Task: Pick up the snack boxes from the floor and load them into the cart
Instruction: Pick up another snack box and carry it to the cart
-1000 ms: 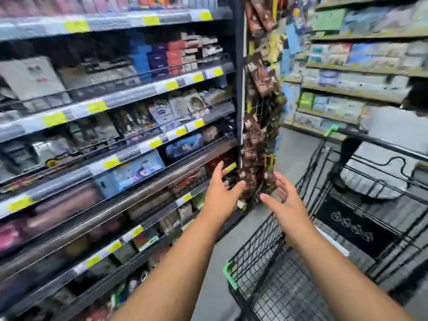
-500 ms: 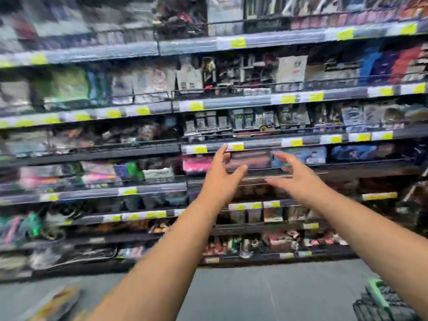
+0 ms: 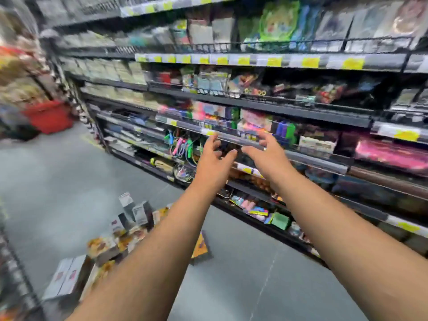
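Observation:
Several snack boxes [image 3: 115,237] lie scattered on the grey floor at the lower left, some standing, some flat, partly hidden behind my left forearm. One orange box [image 3: 200,247] lies just right of that arm. My left hand [image 3: 214,158] and my right hand [image 3: 266,154] are stretched out in front of me at shelf height, close together, fingers loosely spread and holding nothing. Both are well above the boxes. The cart is out of view.
Stocked black shelves [image 3: 254,105] with yellow price tags run along the right side of the aisle. A red basket [image 3: 49,117] sits on the floor at the far left. A wire rack edge [image 3: 16,274] shows at the lower left.
My view has swung left, away from the cart and along the shelves, bringing the boxes on the floor into sight. Both hands stay raised and empty.

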The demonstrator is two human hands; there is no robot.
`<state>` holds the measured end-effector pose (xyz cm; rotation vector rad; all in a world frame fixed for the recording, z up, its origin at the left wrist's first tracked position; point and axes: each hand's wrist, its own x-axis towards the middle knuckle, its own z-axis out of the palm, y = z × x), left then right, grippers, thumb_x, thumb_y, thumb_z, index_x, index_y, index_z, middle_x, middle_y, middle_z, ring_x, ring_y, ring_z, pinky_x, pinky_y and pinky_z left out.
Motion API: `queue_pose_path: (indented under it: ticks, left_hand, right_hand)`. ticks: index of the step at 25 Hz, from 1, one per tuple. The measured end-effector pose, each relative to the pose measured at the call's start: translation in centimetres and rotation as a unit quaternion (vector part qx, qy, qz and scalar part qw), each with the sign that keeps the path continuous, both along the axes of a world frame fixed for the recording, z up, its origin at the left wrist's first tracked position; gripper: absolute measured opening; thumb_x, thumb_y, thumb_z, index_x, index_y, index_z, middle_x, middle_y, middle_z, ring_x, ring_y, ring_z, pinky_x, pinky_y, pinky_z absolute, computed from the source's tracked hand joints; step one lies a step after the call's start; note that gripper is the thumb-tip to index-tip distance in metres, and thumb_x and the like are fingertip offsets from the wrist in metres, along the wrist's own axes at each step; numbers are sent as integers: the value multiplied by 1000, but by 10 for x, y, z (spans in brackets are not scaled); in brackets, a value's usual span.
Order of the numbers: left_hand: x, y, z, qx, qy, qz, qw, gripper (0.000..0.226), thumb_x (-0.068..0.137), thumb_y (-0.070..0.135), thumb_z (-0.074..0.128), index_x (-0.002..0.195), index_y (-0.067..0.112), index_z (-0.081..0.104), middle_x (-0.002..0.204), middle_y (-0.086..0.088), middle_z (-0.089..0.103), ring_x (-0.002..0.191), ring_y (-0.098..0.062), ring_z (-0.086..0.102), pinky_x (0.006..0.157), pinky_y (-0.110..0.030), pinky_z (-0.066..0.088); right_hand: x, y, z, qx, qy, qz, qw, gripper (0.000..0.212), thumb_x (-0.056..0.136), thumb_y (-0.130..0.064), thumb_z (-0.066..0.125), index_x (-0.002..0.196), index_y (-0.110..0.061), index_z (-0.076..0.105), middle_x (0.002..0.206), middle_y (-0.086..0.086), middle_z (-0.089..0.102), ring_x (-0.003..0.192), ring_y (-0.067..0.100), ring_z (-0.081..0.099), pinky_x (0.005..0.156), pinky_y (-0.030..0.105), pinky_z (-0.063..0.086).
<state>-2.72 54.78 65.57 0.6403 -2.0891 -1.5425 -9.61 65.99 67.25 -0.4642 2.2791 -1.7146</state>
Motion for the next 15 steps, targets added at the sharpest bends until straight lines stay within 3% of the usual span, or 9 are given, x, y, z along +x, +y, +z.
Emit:
queue_pose_path:
  ticks: [2,5,9,12,15]
  left_hand:
    - [7,-20,-8,2,-13,4,1000,68,90,21,66,149,21,32,139,-6,48,116,-19,58,102,-40,48]
    - [11,-82,-11,5,-20,100,995,63,93,15,63,148,17,33,134,-5,50,104,-14,58,89,-25,50]
    - [18,-157,-7,-24,-37,215,976,64,93,19,63,149,17,31,139,-7,48,112,-18,54,101,-38,46]
    - [16,-196,-4,-8,-25,271,962,64,94,21,62,149,19,31,142,-6,46,120,-22,52,104,-42,44]
    - [17,-238,-10,5,-18,307,952,63,95,23,61,150,20,30,145,-6,44,124,-24,50,105,-42,44]
  right_hand:
    - [-1,-25,-8,4,16,16,1000,62,87,-28,68,143,-23,41,145,6,43,126,22,48,101,29,39]
    - [-17,-97,-24,69,63,159,983,67,85,-32,69,144,-24,39,144,10,40,129,24,46,99,23,33]
    - [-47,-173,0,153,160,283,933,68,87,-36,66,146,-24,34,146,10,38,109,23,50,84,24,35]
    - [-57,-246,11,130,143,311,930,69,87,-32,65,148,-21,34,148,13,38,114,27,54,86,26,40]
    - [-39,-311,-5,96,88,322,938,67,89,-32,62,148,-21,32,148,13,34,124,29,46,87,28,35]
